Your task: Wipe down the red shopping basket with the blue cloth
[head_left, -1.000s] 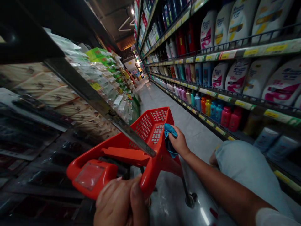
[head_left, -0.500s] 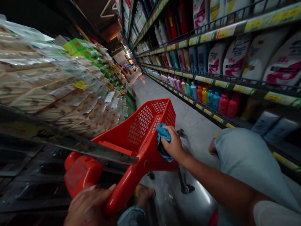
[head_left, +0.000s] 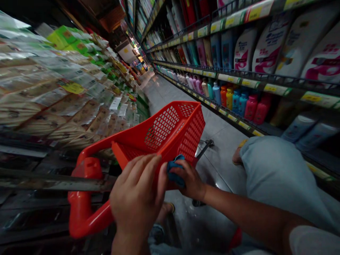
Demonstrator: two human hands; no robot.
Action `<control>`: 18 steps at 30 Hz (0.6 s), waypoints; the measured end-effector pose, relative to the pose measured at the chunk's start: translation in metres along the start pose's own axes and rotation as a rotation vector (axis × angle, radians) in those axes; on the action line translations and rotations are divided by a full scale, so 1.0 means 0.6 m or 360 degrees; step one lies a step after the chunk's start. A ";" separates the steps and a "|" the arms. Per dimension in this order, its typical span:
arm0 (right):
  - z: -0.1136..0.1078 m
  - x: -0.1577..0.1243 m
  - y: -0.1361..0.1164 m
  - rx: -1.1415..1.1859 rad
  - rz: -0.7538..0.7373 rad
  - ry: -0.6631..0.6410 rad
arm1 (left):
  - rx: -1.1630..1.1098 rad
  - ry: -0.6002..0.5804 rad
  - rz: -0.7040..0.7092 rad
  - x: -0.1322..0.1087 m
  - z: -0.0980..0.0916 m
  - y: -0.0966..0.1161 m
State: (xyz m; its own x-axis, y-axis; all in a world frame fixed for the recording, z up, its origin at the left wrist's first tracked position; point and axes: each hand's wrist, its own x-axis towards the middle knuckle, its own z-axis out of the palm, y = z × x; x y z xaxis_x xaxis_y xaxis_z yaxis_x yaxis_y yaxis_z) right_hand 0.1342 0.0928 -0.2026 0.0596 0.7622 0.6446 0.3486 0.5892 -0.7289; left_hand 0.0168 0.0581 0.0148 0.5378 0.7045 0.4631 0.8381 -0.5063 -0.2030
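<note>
A red plastic shopping cart (head_left: 174, 141) with a perforated basket is tilted across the middle of the view. My right hand (head_left: 192, 180) is closed around a crumpled blue cloth (head_left: 175, 171), against the outside of the cart's near wall. Beside it, my left hand (head_left: 138, 187) lies over the cart's near rim, fingers on one side and thumb on the other, close to the cloth. At lower left, the cart's red handle (head_left: 82, 212) has no hand on its visible part. The rim under my left palm is hidden.
Shampoo bottles (head_left: 244, 51) and small coloured bottles (head_left: 236, 99) line the shelves on the right. Stacked packaged goods (head_left: 66, 95) rise on the left. A grey metal bar (head_left: 53, 180) runs near the handle. Tiled floor (head_left: 170, 90) stretches down the aisle.
My left hand has left the handle and moved up and right onto the cart's rim. My right hand, with the cloth, has shifted down and slightly left along the wall.
</note>
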 end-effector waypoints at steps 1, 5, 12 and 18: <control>0.007 -0.020 0.006 -0.0011 -0.0048 -0.0062 | 0.0187 -0.0186 -0.0078 0.038 0.016 0.012; 0.030 -0.052 0.066 -0.0034 0.0486 0.0133 | 0.0659 -0.1067 -0.0357 0.113 0.062 0.016; 0.078 -0.050 0.017 0.0197 0.0546 0.0153 | 0.0867 -0.0996 -0.0336 0.098 0.073 -0.005; 0.093 -0.085 0.073 0.0271 0.0993 0.0469 | 0.0923 -0.0905 -0.0381 0.096 0.082 -0.010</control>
State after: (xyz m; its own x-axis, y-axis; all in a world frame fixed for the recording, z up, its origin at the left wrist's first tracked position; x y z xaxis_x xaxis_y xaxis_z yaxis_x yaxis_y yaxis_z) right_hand 0.0942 0.0949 -0.2801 0.4593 0.8810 0.1130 0.0174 0.1183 -0.9928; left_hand 0.0474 0.1263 0.0001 0.1740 0.9817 0.0768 0.7659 -0.0859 -0.6372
